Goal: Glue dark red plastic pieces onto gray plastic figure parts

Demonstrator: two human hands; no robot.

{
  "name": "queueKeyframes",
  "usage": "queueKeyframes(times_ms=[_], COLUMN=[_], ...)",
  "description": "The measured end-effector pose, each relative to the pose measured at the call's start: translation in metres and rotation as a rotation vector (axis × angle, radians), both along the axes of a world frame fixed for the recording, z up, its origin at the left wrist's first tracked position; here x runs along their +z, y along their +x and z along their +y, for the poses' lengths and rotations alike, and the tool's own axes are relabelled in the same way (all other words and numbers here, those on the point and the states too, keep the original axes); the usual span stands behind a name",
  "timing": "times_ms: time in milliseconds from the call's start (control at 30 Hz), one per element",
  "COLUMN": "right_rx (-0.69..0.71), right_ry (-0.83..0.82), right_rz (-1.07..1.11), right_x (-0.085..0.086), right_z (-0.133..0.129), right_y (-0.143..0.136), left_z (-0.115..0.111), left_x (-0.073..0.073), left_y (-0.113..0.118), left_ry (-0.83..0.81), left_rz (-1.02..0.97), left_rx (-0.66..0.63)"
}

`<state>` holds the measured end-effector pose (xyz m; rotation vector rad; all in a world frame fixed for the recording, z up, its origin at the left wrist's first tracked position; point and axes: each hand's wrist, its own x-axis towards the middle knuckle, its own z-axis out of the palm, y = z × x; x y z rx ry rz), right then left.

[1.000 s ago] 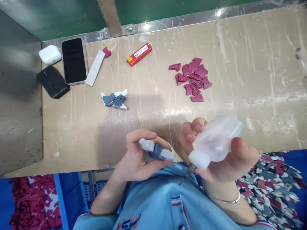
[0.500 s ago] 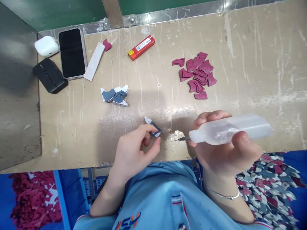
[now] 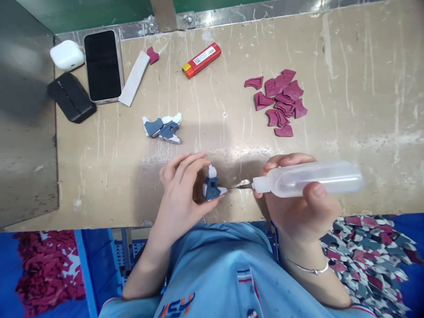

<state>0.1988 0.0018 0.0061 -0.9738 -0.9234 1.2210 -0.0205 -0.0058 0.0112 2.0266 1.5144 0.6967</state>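
Between the thumb and fingers of my left hand (image 3: 180,194) is a small blue-and-white moulded piece (image 3: 212,187), its dark blue face turned up. My right hand (image 3: 298,203) is wrapped round a translucent squeeze bottle (image 3: 314,179) lying sideways in the palm. The bottle's thin needle tip (image 3: 243,186) points left, its end close to the white point of the piece; I cannot tell if they touch. Beyond my left hand lies a little cluster of similar blue-and-white pieces (image 3: 164,128). Farther right is a heap of maroon pieces (image 3: 285,99).
A red lighter (image 3: 203,59), a white strip (image 3: 134,79), a phone (image 3: 103,66), a white earbud case (image 3: 67,55) and a black device (image 3: 72,98) lie along the back left. Below the table edge are maroon pieces (image 3: 49,269) at left and mixed pieces (image 3: 367,260) at right.
My left hand has lifted and turned the blue-and-white piece, and its fingers have spread around it. The bottle in my right hand has shifted left, bringing the needle close to the piece.
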Motion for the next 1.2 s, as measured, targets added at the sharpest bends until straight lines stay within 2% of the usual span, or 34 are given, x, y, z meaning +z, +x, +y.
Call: queueKeyframes(times_ms=[133,200,267,467,967,1200], right_rx=[-0.169,-0.265,-0.296,-0.247,-0.256,-0.133], right_ry=[0.162,0.216,0.235,0.257,0.276,0.34], right_rz=[-0.093,-0.134,-0.192,-0.352,-0.381,-0.398], right_x=[-0.013,-0.018,-0.02,-0.017,-0.015,-0.014], right_z=[0.0,0.0,0.0,-0.004,-0.003,-0.005], right_y=[-0.009,-0.014,-0.017,-0.017,-0.018,-0.016], left_z=[0.002,0.003,0.004,0.004,0.004,0.005], left_x=[0.003,0.001,-0.001,-0.003,0.001,0.004], left_y=[0.015,0.021,0.023,0.023,0.022,0.02], left_ry=[-0.239,-0.286,-0.292,-0.29,-0.244,-0.266], left_rz=[-0.308,-0.354,-0.367,-0.363,-0.323,-0.298], left_rx=[0.068,0.104,0.124,0.122,0.098,0.088])
